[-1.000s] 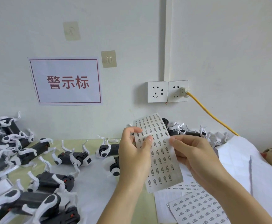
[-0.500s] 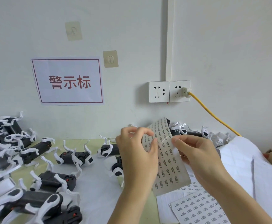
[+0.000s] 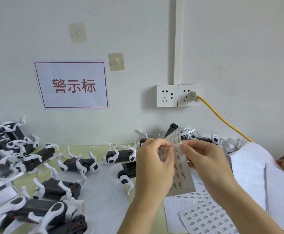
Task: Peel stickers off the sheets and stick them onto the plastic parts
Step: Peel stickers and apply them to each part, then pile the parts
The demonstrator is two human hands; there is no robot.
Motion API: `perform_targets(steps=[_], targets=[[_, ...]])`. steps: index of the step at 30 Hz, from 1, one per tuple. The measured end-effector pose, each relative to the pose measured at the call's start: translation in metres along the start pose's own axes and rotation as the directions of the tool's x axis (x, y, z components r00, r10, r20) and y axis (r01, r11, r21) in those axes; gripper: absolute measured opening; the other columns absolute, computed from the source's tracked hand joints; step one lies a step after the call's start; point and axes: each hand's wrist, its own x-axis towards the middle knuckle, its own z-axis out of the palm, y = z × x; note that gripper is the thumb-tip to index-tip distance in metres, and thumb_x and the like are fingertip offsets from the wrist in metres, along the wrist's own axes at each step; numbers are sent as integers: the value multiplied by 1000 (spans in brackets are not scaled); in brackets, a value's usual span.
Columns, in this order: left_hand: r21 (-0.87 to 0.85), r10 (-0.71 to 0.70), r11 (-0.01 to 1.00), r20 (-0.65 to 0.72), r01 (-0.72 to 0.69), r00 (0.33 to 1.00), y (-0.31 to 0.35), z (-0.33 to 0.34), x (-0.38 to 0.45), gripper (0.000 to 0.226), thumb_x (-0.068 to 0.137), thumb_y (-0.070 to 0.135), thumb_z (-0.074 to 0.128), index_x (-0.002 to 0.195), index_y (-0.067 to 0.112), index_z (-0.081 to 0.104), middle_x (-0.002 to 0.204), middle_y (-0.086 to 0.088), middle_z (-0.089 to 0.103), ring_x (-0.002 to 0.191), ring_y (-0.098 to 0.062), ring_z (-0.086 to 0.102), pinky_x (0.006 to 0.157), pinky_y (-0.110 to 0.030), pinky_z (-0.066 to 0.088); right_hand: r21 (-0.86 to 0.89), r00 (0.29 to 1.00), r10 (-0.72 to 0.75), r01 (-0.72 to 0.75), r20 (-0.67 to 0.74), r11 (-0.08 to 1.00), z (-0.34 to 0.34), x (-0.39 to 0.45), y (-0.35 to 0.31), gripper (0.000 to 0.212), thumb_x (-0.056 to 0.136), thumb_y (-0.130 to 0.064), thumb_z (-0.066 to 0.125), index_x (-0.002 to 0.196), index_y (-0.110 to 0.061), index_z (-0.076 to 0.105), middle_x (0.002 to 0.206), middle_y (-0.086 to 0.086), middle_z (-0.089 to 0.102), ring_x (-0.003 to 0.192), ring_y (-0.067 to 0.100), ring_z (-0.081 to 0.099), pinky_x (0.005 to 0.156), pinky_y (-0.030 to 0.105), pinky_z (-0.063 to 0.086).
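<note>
Sticker sheet [image 3: 180, 168] lifted off desk [image 3: 90, 149], pinched by left hand [image 3: 154, 164] and right hand [image 3: 205, 159] at one edge, probably to start peeling.

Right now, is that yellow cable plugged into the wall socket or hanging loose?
Plugged in. The yellow cable ends in a white plug seated in the right-hand socket; the left socket is empty.

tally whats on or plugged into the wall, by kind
adhesive hooks: 2
wall sockets: 2
paper sign: 1
cable trunking: 1
yellow cable: 1
total: 7
</note>
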Motion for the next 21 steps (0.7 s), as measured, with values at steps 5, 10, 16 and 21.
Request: perform_targets(steps=[5, 10, 16, 21], targets=[[-207, -415, 886, 47, 415, 909, -3, -4, 3, 38, 85, 39, 75, 115, 35, 52, 106, 13, 62, 87, -2, 64, 72, -20, 50, 178, 1000, 25, -22, -12, 984, -3, 1, -3, 22, 98, -14, 60, 82, -12, 74, 90, 11, 78, 87, 31, 75, 81, 44, 59], [-490, -527, 756, -63, 434, 847, -4, -8, 8, 27, 88, 21, 75, 94, 32, 52, 85, -2, 69, 63, -15, 63, 63, -42, 52, 179, 964, 74, -123, 255, 976, 0, -1, -3, 25, 99, -14, 55, 89, -6, 77, 95, 18, 76, 87, 29, 72, 75, 36, 57], [-480, -542, 779, -195, 403, 817, -12, -12, 10, 23, 91, 21, 71, 85, 27, 50, 75, -3, 65, 58, -19, 54, 61, -39, 46, 84, 917, 113, -157, 382, 984, 1, -4, 0, 19, 94, -9, 62, 84, -1, 76, 95, 19, 76, 87, 27, 71, 78, 35, 56], [-460, -551, 787, -222, 411, 804, -14, -11, 13, 21, 92, 21, 69, 83, 26, 50, 70, 5, 64, 55, -13, 55, 56, -32, 43, 35, 917, 124, -148, 380, 988, 1, -5, -3, 20, 92, -9, 64, 76, -8, 77, 92, 15, 77, 84, 22, 71, 72, 28, 52]])
